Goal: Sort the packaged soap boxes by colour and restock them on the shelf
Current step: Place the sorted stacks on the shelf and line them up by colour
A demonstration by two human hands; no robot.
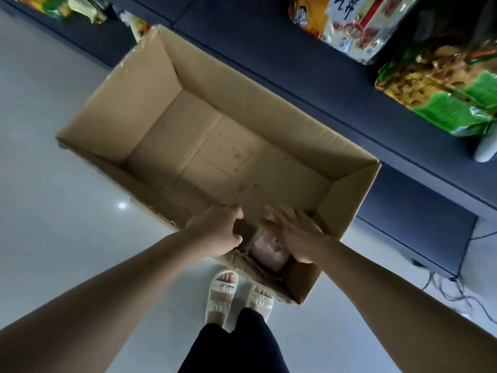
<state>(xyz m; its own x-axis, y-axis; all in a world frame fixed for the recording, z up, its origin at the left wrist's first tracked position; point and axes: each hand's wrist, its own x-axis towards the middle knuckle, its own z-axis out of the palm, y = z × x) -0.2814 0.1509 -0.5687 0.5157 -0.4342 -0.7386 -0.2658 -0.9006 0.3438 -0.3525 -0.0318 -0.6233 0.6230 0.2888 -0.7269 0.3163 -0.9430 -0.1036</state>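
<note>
A large open cardboard carton [134, 103] stands on the floor below me, its bottom bare apart from one pinkish soap package [267, 250] lying against the near wall. My left hand [217, 232] grips the carton's near rim, fingers curled over the edge. Just right of it, my right hand [294, 234] reaches down inside with straight, spread fingers over the soap package, partly hiding it; whether it touches the package I cannot tell.
A dark blue shelf unit [309, 65] runs behind the carton, with snack bags [357, 25] and green packets [451, 103] on its edge. My sandalled feet [223, 294] stand at the carton's near side. Cables [451, 292] lie on the pale floor at right.
</note>
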